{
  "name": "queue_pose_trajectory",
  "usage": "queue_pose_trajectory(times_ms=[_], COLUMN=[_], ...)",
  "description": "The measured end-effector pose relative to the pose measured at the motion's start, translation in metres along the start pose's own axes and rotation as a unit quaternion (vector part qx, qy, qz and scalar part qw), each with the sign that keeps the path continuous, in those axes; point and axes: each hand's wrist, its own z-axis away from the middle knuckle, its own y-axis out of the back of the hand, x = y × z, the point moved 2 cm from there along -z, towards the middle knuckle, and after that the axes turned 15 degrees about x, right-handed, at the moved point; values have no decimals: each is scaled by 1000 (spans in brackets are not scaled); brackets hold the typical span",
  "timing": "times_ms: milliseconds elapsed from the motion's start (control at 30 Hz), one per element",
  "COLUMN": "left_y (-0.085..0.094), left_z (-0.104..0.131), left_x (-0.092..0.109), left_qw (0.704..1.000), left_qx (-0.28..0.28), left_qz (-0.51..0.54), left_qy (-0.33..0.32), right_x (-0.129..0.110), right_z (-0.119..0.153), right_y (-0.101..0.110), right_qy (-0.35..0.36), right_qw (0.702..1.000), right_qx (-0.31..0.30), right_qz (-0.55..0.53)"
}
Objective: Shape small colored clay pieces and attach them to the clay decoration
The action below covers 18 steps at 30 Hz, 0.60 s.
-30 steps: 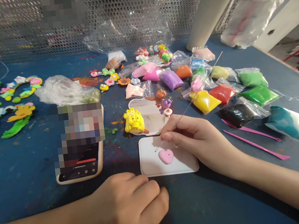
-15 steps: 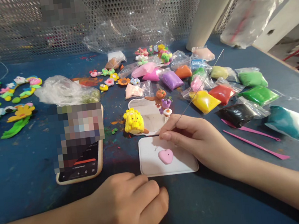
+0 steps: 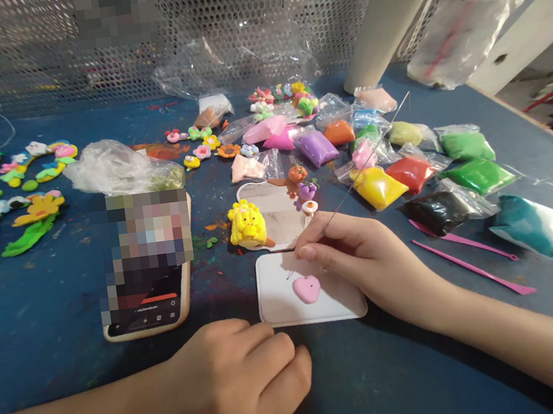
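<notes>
My right hand [image 3: 349, 248] pinches a long thin wire [image 3: 366, 156] between thumb and fingertips. The wire slants up and away to the right, and its lower tip hangs over a white board [image 3: 276, 304]. On that board lies a pink clay heart [image 3: 307, 290] with one small dark dot; the wire's tip is apart from it, up and to the left. My left hand [image 3: 251, 371] rests with fingers curled by the board's lower left corner. Its palm side is hidden, so I cannot tell whether anything is inside.
A phone [image 3: 187, 298] lies left of the board. Behind the board are a yellow clay figure [image 3: 247, 225] and small clay pieces on a clear-centred plate [image 3: 282, 216]. Bagged clay [image 3: 380, 187] and pink tools [image 3: 475, 266] lie right; clay flowers [image 3: 37, 209] far left.
The upper end of the wire has shifted very slightly to the left. Both hands and the pink heart stay where they were.
</notes>
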Motion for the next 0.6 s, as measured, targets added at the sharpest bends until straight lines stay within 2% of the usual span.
queue_pose_trajectory(times_ms=[300, 600], left_y=[2, 1], left_z=[-1, -2], left_x=[0, -1], left_qw=[1000, 1000], left_qx=[-20, -16], left_qz=[-19, -14], left_qy=[-12, -4], right_x=[1, 2], right_z=[1, 0], right_y=[0, 0], right_qy=[-5, -5], right_qw=[1000, 1000], right_qx=[0, 5], right_qz=[-3, -1])
